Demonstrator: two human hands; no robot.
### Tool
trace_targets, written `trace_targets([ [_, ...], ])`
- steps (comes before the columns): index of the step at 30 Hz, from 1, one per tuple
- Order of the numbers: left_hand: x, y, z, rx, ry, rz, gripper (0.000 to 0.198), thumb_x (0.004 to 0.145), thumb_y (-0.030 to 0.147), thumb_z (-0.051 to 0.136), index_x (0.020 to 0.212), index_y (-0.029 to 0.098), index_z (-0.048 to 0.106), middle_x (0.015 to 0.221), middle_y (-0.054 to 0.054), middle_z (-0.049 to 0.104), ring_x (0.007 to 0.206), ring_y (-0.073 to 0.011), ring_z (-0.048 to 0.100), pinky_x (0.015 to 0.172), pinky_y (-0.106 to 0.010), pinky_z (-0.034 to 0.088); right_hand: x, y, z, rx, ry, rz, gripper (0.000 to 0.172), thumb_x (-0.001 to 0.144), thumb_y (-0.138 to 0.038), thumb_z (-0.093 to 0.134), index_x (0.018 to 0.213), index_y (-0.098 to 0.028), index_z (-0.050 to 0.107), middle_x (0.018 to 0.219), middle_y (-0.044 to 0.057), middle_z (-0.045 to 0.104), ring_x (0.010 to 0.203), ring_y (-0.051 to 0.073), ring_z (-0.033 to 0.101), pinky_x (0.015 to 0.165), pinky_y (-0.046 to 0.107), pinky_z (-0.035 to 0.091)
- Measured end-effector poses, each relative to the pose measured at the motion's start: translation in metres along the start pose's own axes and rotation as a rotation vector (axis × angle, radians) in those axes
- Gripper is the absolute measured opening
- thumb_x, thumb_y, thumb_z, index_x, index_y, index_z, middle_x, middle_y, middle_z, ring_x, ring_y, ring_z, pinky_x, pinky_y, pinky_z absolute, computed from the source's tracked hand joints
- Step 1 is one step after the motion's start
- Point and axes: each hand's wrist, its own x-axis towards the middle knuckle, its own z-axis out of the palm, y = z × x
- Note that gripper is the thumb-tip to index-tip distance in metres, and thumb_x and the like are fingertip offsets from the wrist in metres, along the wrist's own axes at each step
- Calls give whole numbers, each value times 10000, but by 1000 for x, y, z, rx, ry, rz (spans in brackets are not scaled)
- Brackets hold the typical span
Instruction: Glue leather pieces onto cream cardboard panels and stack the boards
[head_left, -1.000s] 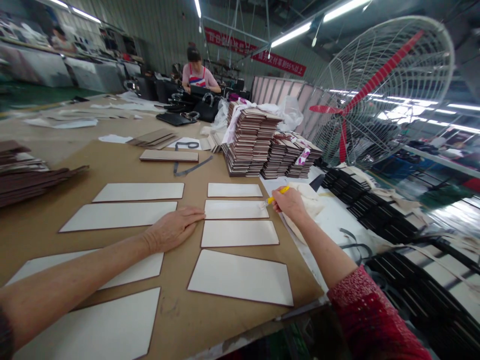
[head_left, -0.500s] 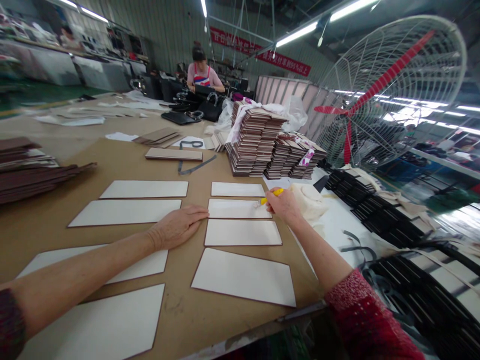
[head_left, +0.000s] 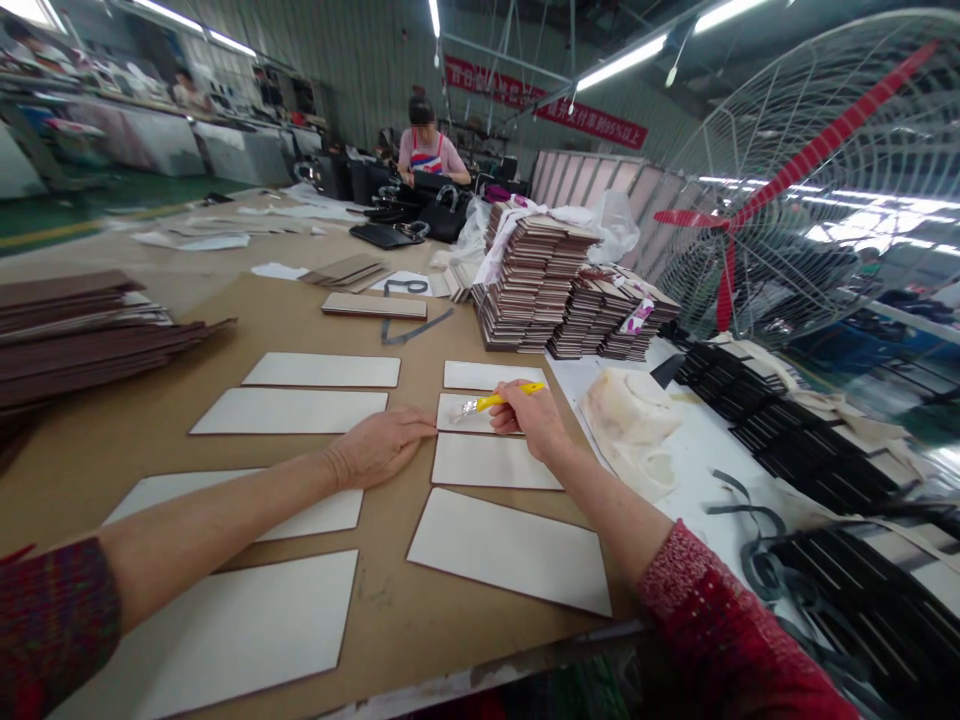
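Note:
Several white rectangular panels with dark edges lie in two columns on a brown cardboard sheet [head_left: 285, 320]. My right hand [head_left: 529, 420] grips a yellow-handled brush [head_left: 491, 401], and the bristles rest on the second panel [head_left: 461, 412] of the right column. My left hand [head_left: 379, 447] lies flat with fingers stretched out, its fingertips at that panel's left edge. A lumpy whitish cloth [head_left: 630, 420] sits just right of my right hand.
Stacks of brown-edged panels [head_left: 536, 290] stand behind the laid-out panels, and dark flat sheets [head_left: 82, 335] are piled at left. A large fan with red blades [head_left: 795, 180] stands at right. Black straps [head_left: 825, 470] cover the right side. A person [head_left: 427, 150] works at the table's far end.
My right hand has drawn the brush leftward across the second panel of the right column. My left hand has stayed flat at that panel's left edge. The camera has shifted.

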Motion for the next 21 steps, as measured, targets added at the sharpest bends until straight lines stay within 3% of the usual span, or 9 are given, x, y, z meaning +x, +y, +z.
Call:
trace_targets([
  [8, 3, 3, -2, 17, -14, 1, 376, 964, 139, 399, 1245, 182, 645, 1256, -82, 655, 1170, -210, 582, 1087, -385, 451, 9, 4, 3, -112, -3, 23, 92, 826, -244, 631, 761, -180, 630, 547, -3, 668, 419, 128, 616, 394, 207, 532],
  [21, 1, -1, 2, 18, -6, 11, 360, 994, 167, 384, 1249, 165, 639, 1271, -81, 644, 1195, -216, 556, 1113, -396, 420, 10, -2, -66, -300, 142, 4, 96, 804, -231, 634, 723, -185, 611, 542, 9, 669, 404, 135, 602, 381, 214, 506],
])
